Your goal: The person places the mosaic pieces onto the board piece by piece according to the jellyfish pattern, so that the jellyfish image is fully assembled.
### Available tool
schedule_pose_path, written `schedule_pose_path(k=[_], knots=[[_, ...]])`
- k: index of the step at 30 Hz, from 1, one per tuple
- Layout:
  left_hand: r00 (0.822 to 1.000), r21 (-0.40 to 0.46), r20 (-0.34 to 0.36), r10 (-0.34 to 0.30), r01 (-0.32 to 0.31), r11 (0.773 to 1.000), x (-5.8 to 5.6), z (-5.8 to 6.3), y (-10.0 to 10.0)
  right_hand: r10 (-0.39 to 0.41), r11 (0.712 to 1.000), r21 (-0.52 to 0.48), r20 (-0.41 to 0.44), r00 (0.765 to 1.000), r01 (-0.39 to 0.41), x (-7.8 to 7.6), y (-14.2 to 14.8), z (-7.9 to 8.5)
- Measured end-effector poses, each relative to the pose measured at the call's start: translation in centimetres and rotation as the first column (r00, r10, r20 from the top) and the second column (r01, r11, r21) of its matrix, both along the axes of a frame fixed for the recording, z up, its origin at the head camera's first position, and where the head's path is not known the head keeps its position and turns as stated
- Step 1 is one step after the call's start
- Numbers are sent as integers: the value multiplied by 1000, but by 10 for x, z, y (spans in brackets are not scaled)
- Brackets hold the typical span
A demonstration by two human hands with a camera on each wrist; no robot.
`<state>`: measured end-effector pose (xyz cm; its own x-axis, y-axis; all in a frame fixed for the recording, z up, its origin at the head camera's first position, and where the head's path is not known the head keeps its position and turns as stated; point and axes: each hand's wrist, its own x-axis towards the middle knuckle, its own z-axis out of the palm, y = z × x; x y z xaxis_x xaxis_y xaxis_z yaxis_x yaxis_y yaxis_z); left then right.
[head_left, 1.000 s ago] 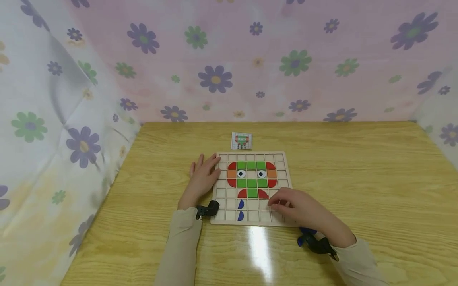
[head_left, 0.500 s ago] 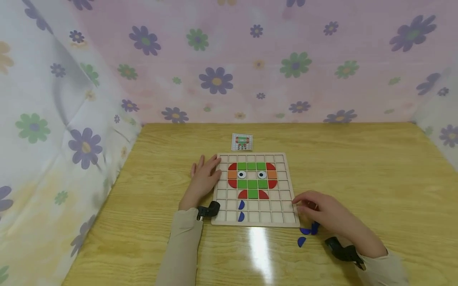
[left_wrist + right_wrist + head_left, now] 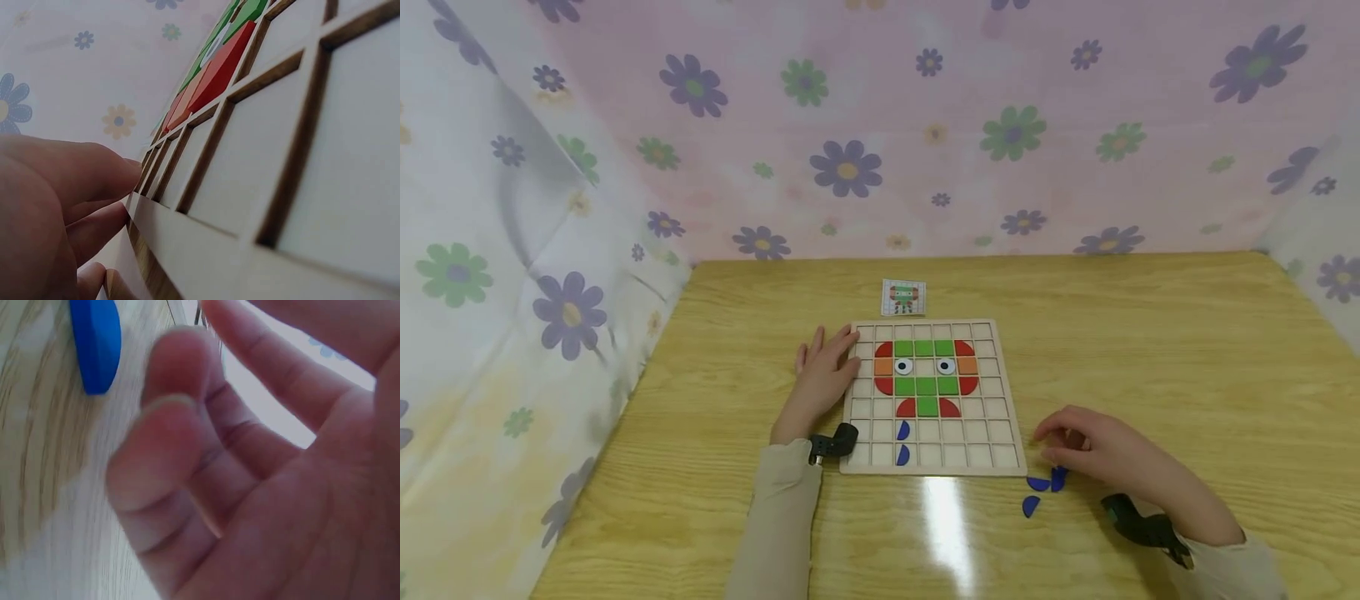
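A light wooden grid board bears a face-like pattern of flat green, red and orange pieces with two eye pieces. Two blue half-circle pieces sit one below the other in its lower cells. My left hand rests along the board's left edge, its fingertips on the frame, as the left wrist view also shows. My right hand hovers off the board's lower right side with loosely bent fingers and nothing held. Several loose blue half-circles lie under and beside it; one blue piece shows in the right wrist view.
A small printed card showing a similar figure lies just behind the board. The wooden table extends to both sides, with flowered cloth hanging behind and at the left and right.
My right hand has moved from over the board's lower right cells out to the right, uncovering the loose blue half-circles on the table. The left hand has stayed at the board's edge.
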<state>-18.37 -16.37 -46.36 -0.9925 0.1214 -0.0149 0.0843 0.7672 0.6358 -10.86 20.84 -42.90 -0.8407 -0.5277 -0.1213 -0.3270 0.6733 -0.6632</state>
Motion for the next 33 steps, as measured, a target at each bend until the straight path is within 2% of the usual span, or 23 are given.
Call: schedule_pose_path(k=[7, 16, 21, 27, 33], knots=[[1000, -9, -9, -17, 17, 1000, 0, -4, 0, -34, 993, 110, 51, 998, 28, 5, 8, -1], [999, 5, -39, -10, 10, 1000, 1, -1, 0, 51, 998, 25, 128, 990, -54, 4, 13, -2], [1000, -10, -29, -9, 9, 1000, 2, -2, -1, 83, 995, 49, 88, 993, -87, 4, 11, -7], [999, -5, -39, -7, 6, 1000, 1, -3, 0, 30, 988, 151, 56, 998, -38, 3, 6, -7], [1000, -10, -31, 0, -1, 1000, 2, 0, 1, -33, 980, 200, 39, 999, 24, 1, 3, -4]])
